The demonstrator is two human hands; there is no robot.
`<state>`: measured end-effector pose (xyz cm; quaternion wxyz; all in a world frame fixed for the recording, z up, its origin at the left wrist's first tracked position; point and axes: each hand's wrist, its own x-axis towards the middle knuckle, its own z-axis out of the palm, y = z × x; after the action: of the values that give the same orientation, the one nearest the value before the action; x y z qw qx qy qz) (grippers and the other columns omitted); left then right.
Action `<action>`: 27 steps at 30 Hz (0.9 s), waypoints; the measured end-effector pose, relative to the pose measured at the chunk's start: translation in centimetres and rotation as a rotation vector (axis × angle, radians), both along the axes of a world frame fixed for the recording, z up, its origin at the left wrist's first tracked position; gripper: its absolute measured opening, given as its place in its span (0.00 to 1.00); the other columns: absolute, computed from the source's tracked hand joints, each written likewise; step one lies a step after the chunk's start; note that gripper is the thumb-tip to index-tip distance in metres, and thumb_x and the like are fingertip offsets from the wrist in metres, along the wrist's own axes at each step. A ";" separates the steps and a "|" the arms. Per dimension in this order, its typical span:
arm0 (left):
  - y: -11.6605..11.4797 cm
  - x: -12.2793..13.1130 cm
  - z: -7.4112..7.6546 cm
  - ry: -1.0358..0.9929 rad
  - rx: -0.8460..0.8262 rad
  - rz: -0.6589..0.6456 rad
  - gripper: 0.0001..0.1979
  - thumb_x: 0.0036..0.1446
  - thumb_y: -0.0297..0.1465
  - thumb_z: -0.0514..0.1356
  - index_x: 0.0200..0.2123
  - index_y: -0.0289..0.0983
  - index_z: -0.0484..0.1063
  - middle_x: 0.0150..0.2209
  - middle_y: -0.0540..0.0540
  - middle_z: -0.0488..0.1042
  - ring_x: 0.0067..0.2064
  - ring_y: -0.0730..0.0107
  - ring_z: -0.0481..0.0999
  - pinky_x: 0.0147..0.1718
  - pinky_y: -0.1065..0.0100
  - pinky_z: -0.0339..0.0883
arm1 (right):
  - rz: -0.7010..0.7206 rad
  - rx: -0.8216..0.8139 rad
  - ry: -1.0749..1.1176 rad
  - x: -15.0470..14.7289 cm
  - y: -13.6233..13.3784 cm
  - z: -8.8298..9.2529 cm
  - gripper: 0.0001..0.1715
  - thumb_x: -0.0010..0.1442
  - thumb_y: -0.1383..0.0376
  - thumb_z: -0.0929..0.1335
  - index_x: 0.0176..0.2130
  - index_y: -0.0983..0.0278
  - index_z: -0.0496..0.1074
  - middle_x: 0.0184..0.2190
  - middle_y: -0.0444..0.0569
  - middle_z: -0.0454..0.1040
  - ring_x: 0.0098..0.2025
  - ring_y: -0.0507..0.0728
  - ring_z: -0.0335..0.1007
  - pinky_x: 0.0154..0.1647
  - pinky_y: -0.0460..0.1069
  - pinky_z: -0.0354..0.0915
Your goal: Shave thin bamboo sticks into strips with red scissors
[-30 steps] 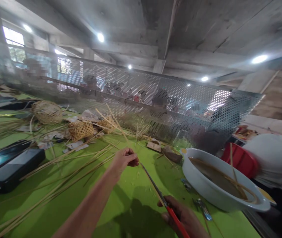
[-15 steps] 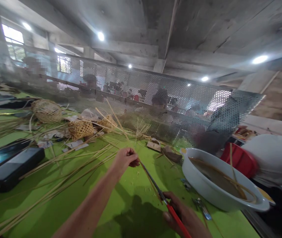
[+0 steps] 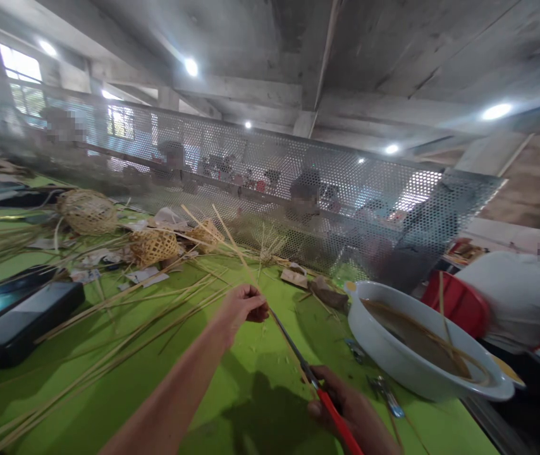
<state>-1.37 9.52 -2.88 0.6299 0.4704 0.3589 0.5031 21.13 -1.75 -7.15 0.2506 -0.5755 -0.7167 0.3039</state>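
My left hand [image 3: 241, 306] is held out over the green table [image 3: 132, 392], its fingers pinched on a thin bamboo strip [image 3: 233, 243] that rises up and away to the left. My right hand [image 3: 355, 414] sits low at the frame's bottom edge, closed on red-handled scissors [image 3: 315, 382]. The scissors' long dark blades reach up toward my left fingers and lie along the strip. Whether the blades touch the strip is unclear.
Long bamboo strips [image 3: 109, 322] lie scattered on the table's left half. Small woven baskets [image 3: 153, 246] stand further back, in front of a perforated metal screen [image 3: 298, 202]. A white basin [image 3: 417, 347] of brown liquid sits at right, a black box [image 3: 18, 322] at left. A person in white [image 3: 516, 297] is at right.
The bamboo strip and my left hand have shifted slightly to the right. My right hand with the scissors has risen a little. The view has drifted slightly.
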 end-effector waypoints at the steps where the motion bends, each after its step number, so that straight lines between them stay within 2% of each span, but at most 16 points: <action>1: 0.0 -0.1 0.0 0.004 0.002 -0.007 0.14 0.42 0.37 0.68 0.25 0.35 0.68 0.23 0.48 0.74 0.24 0.71 0.74 0.30 0.66 0.70 | 0.001 -0.002 0.010 0.1 0.0 -0.1 0.26 0.52 0.48 0.66 0.44 0.60 0.71 0.22 0.39 0.63 0.25 0.52 0.59 0.27 0.44 0.57; 4: 0.3 -0.5 0.1 0.018 0.013 -0.009 0.15 0.42 0.39 0.67 0.26 0.35 0.69 0.24 0.47 0.74 0.25 0.71 0.74 0.28 0.67 0.69 | 0.010 -0.011 0.045 0.3 0.1 -0.3 0.26 0.52 0.49 0.66 0.45 0.62 0.70 0.24 0.40 0.64 0.26 0.52 0.59 0.27 0.45 0.57; 7: 0.6 -1.1 0.3 0.024 0.026 0.045 0.14 0.44 0.40 0.66 0.27 0.35 0.70 0.25 0.48 0.74 0.25 0.72 0.74 0.28 0.69 0.69 | 0.040 -0.026 0.082 0.4 0.0 -0.1 0.27 0.53 0.49 0.66 0.46 0.62 0.70 0.24 0.41 0.65 0.26 0.52 0.60 0.27 0.44 0.57; 11: 0.7 -1.3 0.5 0.015 0.036 0.094 0.13 0.44 0.38 0.66 0.25 0.35 0.68 0.24 0.49 0.74 0.24 0.74 0.73 0.30 0.69 0.69 | 0.076 -0.017 0.013 0.1 -0.5 0.7 0.26 0.55 0.48 0.65 0.47 0.61 0.69 0.25 0.41 0.66 0.26 0.52 0.60 0.27 0.44 0.56; 17: 0.3 -0.5 0.3 0.005 0.026 0.039 0.14 0.42 0.37 0.68 0.24 0.35 0.69 0.23 0.48 0.74 0.23 0.72 0.74 0.30 0.66 0.70 | 0.073 0.050 -0.040 -0.1 -1.0 0.8 0.26 0.58 0.44 0.60 0.47 0.58 0.66 0.26 0.41 0.67 0.27 0.53 0.61 0.27 0.44 0.56; 24: 0.4 -0.4 -0.1 -0.004 0.015 0.021 0.13 0.42 0.37 0.67 0.24 0.34 0.69 0.23 0.48 0.74 0.24 0.72 0.74 0.31 0.67 0.70 | 0.055 -0.004 -0.010 0.1 -0.5 0.4 0.25 0.54 0.44 0.64 0.42 0.59 0.69 0.23 0.39 0.62 0.25 0.52 0.58 0.25 0.44 0.55; 27: 0.3 -0.5 -0.1 -0.008 0.015 0.021 0.13 0.43 0.36 0.67 0.25 0.34 0.69 0.23 0.48 0.75 0.24 0.72 0.74 0.32 0.67 0.70 | 0.036 -0.026 0.024 0.0 -0.5 0.6 0.24 0.54 0.46 0.64 0.41 0.60 0.69 0.24 0.40 0.63 0.26 0.52 0.59 0.27 0.44 0.57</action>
<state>-1.83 9.86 -2.96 0.6225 0.4695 0.3576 0.5140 21.17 -2.21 -6.60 0.2463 -0.5620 -0.7199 0.3245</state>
